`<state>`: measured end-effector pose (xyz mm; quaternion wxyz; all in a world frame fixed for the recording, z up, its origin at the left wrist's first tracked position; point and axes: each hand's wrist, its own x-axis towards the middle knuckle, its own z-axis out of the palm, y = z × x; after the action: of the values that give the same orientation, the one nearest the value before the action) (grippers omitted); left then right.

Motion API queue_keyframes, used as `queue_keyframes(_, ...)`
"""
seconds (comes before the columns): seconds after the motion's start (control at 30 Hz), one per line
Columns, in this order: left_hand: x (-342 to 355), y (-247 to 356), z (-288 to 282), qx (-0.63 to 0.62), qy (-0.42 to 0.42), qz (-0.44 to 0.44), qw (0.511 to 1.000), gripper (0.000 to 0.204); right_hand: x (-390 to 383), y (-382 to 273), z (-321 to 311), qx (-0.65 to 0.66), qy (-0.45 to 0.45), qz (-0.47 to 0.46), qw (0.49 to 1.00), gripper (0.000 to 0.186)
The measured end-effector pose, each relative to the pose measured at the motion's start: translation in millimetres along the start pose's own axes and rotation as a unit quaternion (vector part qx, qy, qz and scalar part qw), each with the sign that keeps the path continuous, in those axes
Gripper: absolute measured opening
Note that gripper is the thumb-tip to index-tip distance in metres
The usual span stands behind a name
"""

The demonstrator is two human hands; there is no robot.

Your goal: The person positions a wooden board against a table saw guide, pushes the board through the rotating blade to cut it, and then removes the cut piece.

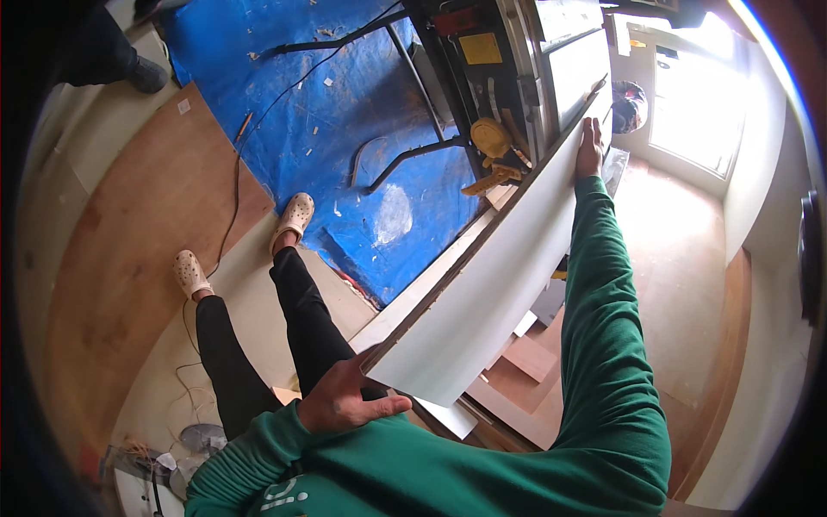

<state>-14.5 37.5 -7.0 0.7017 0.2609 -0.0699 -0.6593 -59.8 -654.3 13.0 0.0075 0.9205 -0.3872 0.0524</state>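
Observation:
A long white-faced panel (482,293) with a rough brown edge lies slanted from near my body to the upper right. My left hand (349,401) holds its near corner, thumb out along the end and fingers partly hidden behind it. My right arm reaches forward, and my right hand (589,148) grips the panel toward its far end. Just left of the panel, a yellow tool (491,138) and a smaller yellow tool (491,179) sit by a dark bench (474,77). Offcut boards (527,359) show beneath the panel.
A blue tarp (336,129) with black metal legs and a cord covers the floor ahead. A plywood sheet (129,241) lies left. Another person's foot (148,76) shows upper left; a partly hidden person (629,108) is beyond the panel. A bright doorway (693,103) stands right.

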Motion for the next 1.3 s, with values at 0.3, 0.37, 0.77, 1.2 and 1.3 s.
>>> queue_keyframes(0.3,6.8,-0.2,-2.2,0.104,-0.025,-0.076,0.991,0.054,-11.6,-28.3,-15.0,0.027,0.002,0.062,0.998,0.082)
queue_keyframes(0.37,6.5,-1.8,0.4,0.101,-0.009,-0.02,0.995,0.053,-11.3,-33.7,-14.2,0.03,0.003,0.062,0.998,0.082)
queue_keyframes(0.77,6.1,0.8,-0.5,0.148,-0.017,-0.049,0.988,0.053,-6.4,-16.5,-12.4,0.027,0.005,0.04,0.999,0.081)
queue_keyframes(1.2,6.0,-1.3,3.1,0.133,0.008,-0.022,0.991,0.053,-7.6,-23.6,-12.1,0.034,0.014,0.057,0.998,0.082)
queue_keyframes(1.3,5.7,4.0,1.0,0.154,-0.008,-0.065,0.986,0.053,-8.7,-23.9,-11.6,0.047,0.015,0.071,0.996,0.082)
